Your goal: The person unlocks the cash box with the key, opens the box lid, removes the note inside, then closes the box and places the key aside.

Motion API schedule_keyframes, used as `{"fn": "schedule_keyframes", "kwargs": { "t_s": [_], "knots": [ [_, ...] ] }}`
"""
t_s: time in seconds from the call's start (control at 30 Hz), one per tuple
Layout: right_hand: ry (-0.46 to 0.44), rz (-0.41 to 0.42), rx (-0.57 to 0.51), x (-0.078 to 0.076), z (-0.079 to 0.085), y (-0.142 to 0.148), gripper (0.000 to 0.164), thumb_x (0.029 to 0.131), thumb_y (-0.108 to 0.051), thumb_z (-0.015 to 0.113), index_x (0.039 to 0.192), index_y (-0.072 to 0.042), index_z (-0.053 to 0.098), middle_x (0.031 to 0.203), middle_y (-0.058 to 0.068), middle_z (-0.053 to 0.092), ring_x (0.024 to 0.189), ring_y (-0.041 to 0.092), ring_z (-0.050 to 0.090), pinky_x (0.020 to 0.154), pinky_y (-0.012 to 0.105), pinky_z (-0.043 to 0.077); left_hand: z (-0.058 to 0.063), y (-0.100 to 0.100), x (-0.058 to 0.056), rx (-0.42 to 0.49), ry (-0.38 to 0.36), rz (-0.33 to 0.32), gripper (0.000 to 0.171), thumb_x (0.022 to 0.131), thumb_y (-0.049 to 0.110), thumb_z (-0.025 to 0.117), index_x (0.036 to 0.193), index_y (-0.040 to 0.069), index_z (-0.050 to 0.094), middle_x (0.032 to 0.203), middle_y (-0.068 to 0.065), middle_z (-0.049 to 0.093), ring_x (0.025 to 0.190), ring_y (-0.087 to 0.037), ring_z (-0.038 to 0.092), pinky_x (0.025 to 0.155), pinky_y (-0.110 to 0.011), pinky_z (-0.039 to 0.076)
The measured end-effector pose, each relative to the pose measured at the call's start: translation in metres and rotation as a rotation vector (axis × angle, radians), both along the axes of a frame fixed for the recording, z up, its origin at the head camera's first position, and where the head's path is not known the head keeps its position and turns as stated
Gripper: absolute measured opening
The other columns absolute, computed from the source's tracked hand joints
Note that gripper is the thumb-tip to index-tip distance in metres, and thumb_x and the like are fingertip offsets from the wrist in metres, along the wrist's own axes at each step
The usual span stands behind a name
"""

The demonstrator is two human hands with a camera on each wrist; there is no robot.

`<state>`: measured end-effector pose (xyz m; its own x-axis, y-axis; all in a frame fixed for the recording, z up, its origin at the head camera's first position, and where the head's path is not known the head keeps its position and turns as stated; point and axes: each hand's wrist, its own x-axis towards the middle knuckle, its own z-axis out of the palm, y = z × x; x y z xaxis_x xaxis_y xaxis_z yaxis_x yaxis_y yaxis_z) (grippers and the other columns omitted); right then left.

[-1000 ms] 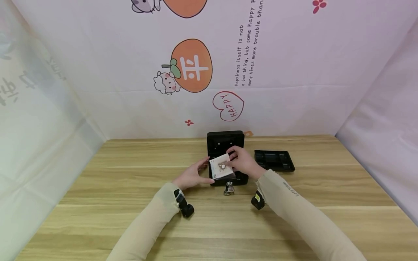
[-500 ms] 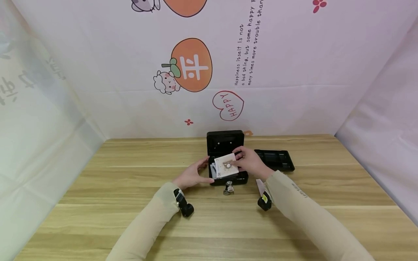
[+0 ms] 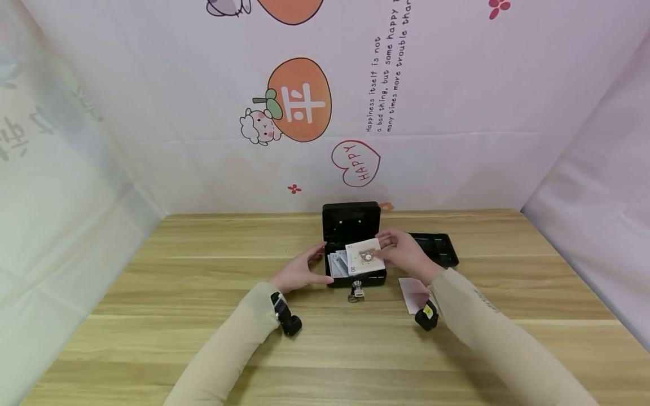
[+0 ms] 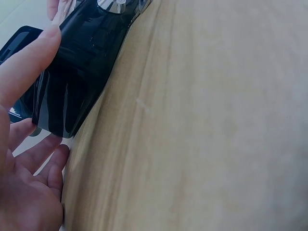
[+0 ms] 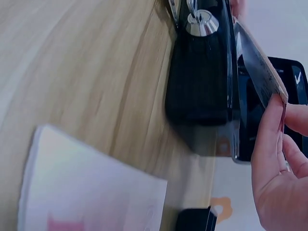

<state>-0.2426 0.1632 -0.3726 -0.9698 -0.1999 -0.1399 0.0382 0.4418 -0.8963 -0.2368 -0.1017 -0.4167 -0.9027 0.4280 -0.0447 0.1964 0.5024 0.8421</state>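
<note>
A black cash box [image 3: 373, 281] stands at the back of the table, its lid [image 3: 350, 230] raised. My left hand [image 3: 303, 272] holds the box's left end, thumb at the front corner and fingers behind. In the left wrist view the thumb [image 4: 29, 65] lies against the black wall. Between thumb and fingers my right hand [image 3: 408, 258] pinches a pale, square piece of paper marked 20 with a round picture [image 3: 358, 263], tilted over the box's right half. Several bluish-grey papers [image 3: 337, 265] lie inside at the left. Keys [image 3: 357, 293] hang from the front lock.
A black compartment tray [image 3: 448, 259] lies to the right of the box, partly behind the right hand. A pinkish-white sheet of paper [image 3: 410, 293] lies on the table near the right wrist. A printed cloth [image 3: 228, 180] hangs behind the table.
My right hand has moved right with the pale paper, uncovering the bluish-grey papers in the box. The pinkish sheet by the right wrist has come into view. The left hand stays put.
</note>
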Motion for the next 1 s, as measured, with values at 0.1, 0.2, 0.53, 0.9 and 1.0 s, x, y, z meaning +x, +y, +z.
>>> {"fn": "schedule_keyframes", "kwargs": {
  "t_s": [0.1, 0.2, 0.53, 0.9, 1.0],
  "knots": [
    [-0.003, 0.003, -0.022, 0.001, -0.001, 0.007, 0.046, 0.089, -0.005, 0.063, 0.131, 0.002, 0.045, 0.104, 0.015, 0.056, 0.078, 0.015, 0.061, 0.068, 0.031, 0.056, 0.0, 0.0, 0.0, 0.0, -0.002, 0.001, 0.092, 0.076, 0.021, 0.08, 0.151, 0.014, 0.026, 0.144, -0.016, 0.043, 0.133, -0.029, 0.04, 0.111, -0.045, 0.03],
    [-0.009, 0.006, -0.037, 0.004, 0.0, 0.013, 0.046, 0.09, -0.004, 0.062, 0.132, 0.002, 0.044, 0.102, 0.013, 0.057, 0.078, 0.014, 0.061, 0.069, 0.032, 0.056, 0.0, 0.0, 0.0, -0.004, -0.003, 0.001, 0.092, 0.076, 0.022, 0.08, 0.151, 0.014, 0.026, 0.144, -0.015, 0.043, 0.133, -0.029, 0.04, 0.111, -0.046, 0.03],
    [-0.016, -0.01, -0.041, 0.009, 0.003, 0.029, 0.051, 0.092, -0.007, 0.06, 0.138, 0.003, 0.039, 0.109, 0.015, 0.057, 0.08, 0.013, 0.062, 0.073, 0.034, 0.057, 0.001, 0.0, 0.0, -0.026, -0.006, 0.0, 0.093, 0.077, 0.024, 0.08, 0.151, 0.016, 0.025, 0.145, -0.013, 0.042, 0.134, -0.027, 0.039, 0.112, -0.044, 0.03],
    [0.003, -0.035, -0.069, 0.009, 0.01, 0.039, 0.052, 0.093, -0.011, 0.06, 0.138, 0.001, 0.038, 0.115, 0.016, 0.056, 0.089, 0.011, 0.06, 0.078, 0.029, 0.055, -0.003, -0.001, -0.001, -0.022, -0.011, 0.006, 0.092, 0.076, 0.025, 0.08, 0.151, 0.018, 0.026, 0.145, -0.011, 0.042, 0.134, -0.025, 0.039, 0.112, -0.042, 0.03],
    [0.005, -0.052, -0.079, 0.009, 0.014, 0.041, 0.053, 0.092, -0.011, 0.061, 0.138, 0.0, 0.038, 0.114, 0.013, 0.055, 0.089, 0.008, 0.059, 0.078, 0.027, 0.054, -0.004, -0.001, -0.002, -0.022, -0.006, 0.004, 0.092, 0.076, 0.026, 0.08, 0.151, 0.018, 0.026, 0.145, -0.011, 0.042, 0.134, -0.026, 0.039, 0.112, -0.043, 0.03]
  ]
}}
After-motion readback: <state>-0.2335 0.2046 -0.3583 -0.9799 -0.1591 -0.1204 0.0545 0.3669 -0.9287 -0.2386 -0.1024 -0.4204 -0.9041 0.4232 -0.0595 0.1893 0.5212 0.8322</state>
